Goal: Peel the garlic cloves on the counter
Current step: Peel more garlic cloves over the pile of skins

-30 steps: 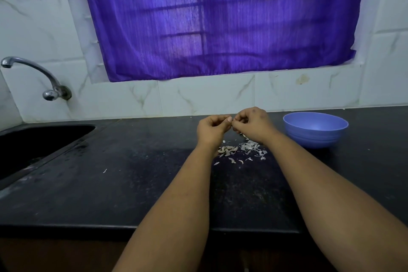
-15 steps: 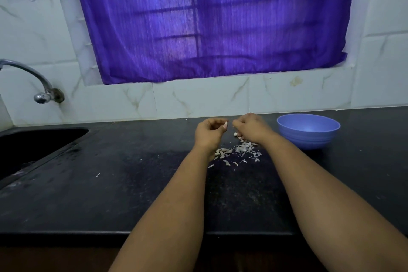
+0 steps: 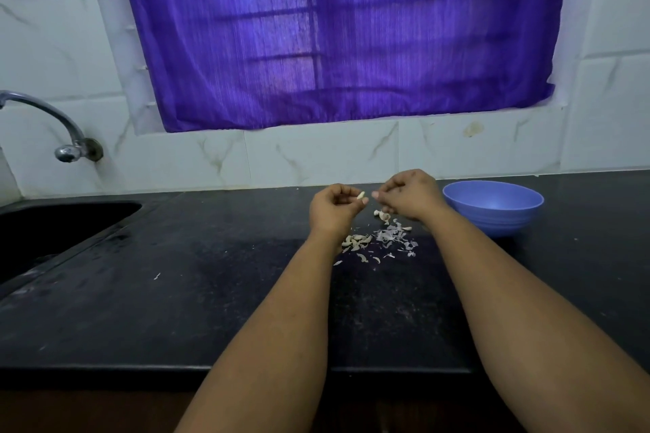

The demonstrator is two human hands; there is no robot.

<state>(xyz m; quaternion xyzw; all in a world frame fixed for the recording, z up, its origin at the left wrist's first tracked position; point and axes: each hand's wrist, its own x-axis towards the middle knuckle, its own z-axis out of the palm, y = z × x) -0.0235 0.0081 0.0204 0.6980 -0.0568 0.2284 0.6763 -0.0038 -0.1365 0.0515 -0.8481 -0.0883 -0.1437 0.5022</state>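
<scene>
While the left hand (image 3: 334,209) pinches a small garlic clove (image 3: 361,195) left of the blue bowl (image 3: 492,207), the right hand (image 3: 408,195) curls its fingers; whether they hold skin is unclear. Light, firm, likely slippery: grip its ends.

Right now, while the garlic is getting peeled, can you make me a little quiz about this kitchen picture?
1. True or false: the round blue plastic bowl sits to the right of both hands.
2. Which hand holds the small pale garlic clove? A) the left hand B) the right hand C) neither
3. Fill in: the papery white garlic skins lie on the black stone ____.

Key: 1 true. 2 A, the left hand pinches it at its fingertips. 3 counter.
</scene>
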